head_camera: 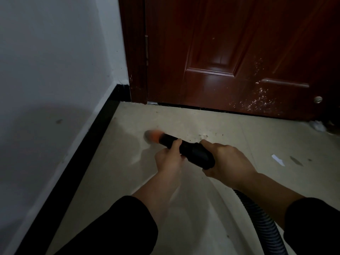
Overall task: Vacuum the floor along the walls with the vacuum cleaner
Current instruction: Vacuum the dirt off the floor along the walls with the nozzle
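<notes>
Fingers, left (175, 145) and right (207, 144), around nozzle (193, 151)

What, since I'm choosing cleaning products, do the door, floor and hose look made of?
Door: reddish-brown wood or wood-look veneer, glossy; grain streaks and reflections show. Floor: probably pale tile, smooth with slight sheen. Hose: likely black plastic, matte; corrugated ridges.

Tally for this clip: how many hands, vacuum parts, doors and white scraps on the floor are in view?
Hands: 2, left hand and right hand
Vacuum parts: 2, nozzle and hose
Door: 1
White scraps: 2, flat scrap, crumpled scrap
Total: 7
</notes>
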Tool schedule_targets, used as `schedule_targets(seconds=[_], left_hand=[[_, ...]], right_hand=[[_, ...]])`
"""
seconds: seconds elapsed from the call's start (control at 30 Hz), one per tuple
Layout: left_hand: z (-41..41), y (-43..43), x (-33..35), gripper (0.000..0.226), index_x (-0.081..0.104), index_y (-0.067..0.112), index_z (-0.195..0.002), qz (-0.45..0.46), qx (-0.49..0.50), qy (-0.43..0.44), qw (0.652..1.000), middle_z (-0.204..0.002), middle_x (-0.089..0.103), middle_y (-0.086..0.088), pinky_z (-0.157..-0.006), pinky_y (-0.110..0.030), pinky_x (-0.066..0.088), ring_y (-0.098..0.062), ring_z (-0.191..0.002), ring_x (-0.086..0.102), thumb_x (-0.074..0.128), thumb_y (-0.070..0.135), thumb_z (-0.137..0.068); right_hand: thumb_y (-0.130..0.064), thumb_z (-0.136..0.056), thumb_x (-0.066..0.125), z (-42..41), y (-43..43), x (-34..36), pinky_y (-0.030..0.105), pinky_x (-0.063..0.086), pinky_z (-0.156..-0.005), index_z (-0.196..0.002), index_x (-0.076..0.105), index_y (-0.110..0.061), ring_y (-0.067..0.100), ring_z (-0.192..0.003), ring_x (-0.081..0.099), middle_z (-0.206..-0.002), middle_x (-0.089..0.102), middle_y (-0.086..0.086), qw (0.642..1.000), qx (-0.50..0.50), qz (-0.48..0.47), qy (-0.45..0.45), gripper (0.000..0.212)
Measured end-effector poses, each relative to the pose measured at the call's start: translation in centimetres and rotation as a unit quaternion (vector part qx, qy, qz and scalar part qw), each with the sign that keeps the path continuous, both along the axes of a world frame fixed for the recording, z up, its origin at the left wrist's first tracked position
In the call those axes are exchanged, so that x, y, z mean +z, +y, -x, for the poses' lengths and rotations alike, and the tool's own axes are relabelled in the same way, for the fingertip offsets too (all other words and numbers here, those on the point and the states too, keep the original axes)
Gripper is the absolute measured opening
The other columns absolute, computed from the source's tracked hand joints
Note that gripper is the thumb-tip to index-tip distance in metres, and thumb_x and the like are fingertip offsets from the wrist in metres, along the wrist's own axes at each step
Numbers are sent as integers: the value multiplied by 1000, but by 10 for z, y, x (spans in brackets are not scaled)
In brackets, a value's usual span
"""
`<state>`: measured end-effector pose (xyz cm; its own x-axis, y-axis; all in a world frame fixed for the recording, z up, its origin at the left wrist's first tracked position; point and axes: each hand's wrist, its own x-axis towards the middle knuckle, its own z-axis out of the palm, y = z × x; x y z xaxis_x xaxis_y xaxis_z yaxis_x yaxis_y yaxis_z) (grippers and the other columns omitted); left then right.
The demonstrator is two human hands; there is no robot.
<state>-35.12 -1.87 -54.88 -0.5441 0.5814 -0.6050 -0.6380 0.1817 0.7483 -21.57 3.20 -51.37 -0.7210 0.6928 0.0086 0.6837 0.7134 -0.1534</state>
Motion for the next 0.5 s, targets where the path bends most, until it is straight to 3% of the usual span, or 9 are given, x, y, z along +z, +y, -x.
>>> schedule_targets(seconds=[0.2,0.5], left_hand=[[-17,-8,3,18,65,11,-79,2,-21,-10,1000,-81,71,-8,-64,-26,51,-15,-68,66,68,25,-90],[-49,-2,9,22,62,7,-79,3,-74,-41,996,-77,69,-13,-65,-27,52,-19,-65,66,68,24,-91]], right_hand=[[-27,-84,67,-20,-6,6,25,49,-63,-125,47,-28,17,-79,60,-97,64,-2,1000,3,-10,-15,46],[-29,-81,69,-58,-6,14,31,54,-67,-125,45,-31,16,-77,60,-94,63,-4,999,-27,-26,-36,49]])
